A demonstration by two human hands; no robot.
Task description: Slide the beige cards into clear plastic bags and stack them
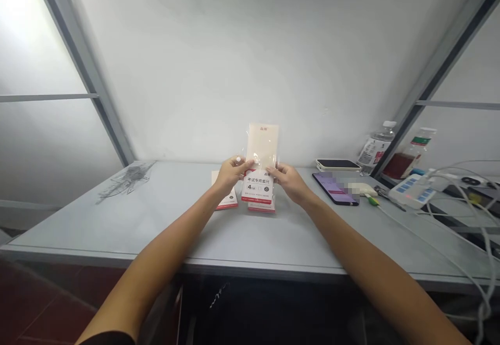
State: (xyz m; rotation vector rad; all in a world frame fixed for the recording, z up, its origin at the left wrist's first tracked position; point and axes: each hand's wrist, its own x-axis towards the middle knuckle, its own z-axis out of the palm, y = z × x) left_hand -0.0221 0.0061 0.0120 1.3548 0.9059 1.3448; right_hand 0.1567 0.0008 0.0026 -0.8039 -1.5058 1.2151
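Both hands hold up a ruler-set packet, upright in the middle of the view. It has a clear plastic sleeve, a cream upper part and a white, red-edged printed part below. My left hand pinches its left edge, thumb in front. My right hand grips the right edge the same way, and the fingers behind the packet are hidden. A second red-edged strip shows just under the packet's lower end; whether it is a separate piece, I cannot tell. Partly behind my left hand, a similar packet lies on the grey table.
On the right lie a phone with a lit screen, another phone, a power strip and tangled white cables. A clear bottle and a bottle of dark liquid stand behind. A white wall closes off the back.
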